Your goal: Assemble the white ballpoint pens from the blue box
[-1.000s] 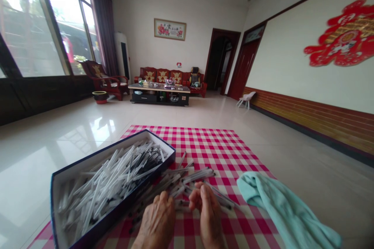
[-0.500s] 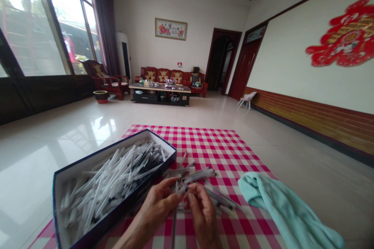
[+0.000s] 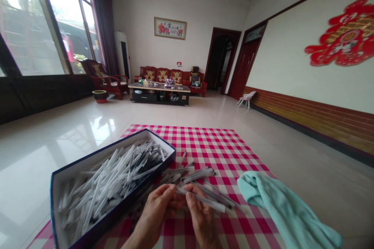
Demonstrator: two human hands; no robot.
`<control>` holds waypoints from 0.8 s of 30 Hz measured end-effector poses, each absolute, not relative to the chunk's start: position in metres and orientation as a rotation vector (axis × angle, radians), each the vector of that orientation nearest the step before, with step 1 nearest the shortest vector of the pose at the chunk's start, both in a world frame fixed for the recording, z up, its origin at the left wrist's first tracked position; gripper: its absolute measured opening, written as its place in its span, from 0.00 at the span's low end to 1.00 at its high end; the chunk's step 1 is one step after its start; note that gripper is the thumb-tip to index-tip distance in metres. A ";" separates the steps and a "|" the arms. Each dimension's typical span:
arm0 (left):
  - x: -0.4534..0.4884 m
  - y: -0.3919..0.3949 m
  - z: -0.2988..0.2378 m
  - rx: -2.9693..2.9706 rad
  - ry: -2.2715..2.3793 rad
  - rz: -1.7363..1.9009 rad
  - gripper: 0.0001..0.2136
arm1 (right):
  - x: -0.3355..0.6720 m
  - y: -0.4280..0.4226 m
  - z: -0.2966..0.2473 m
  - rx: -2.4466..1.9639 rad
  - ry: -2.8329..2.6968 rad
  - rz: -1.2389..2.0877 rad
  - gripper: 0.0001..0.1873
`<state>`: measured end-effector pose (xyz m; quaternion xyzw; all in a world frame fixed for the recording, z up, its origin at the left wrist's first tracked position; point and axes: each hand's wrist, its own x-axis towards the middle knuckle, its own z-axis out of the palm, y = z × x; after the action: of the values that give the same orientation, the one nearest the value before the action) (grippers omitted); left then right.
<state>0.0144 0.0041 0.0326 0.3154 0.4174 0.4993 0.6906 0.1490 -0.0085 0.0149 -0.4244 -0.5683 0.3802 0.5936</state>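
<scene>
My left hand [image 3: 156, 210] and my right hand [image 3: 200, 216] meet low in the view, both pinched on one clear pen [image 3: 204, 200] that lies slantwise between them, its far end pointing right. Just beyond the fingers a loose pile of pens [image 3: 189, 175] rests on the red-and-white checked cloth [image 3: 210, 144]. To the left stands a dark blue box [image 3: 96, 223] filled with several clear pens.
A light green towel [image 3: 280, 206] lies crumpled on the cloth's right edge. Shiny tiled floor surrounds the cloth. Far across the room are a low table [image 3: 159, 93], red sofas and a small white stool [image 3: 245, 99].
My hands rose off the pile and came together. The pen, upright between them half a second ago, now lies slantwise across both hands.
</scene>
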 end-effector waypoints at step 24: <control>0.016 0.001 0.024 1.296 1.083 1.156 0.16 | 0.148 -0.003 0.016 -0.883 -0.943 1.304 0.14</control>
<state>0.0160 0.0012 0.0236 0.5407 0.4517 0.4824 0.5205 0.1485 -0.0031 0.0157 -0.3819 -0.4082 0.5643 0.6075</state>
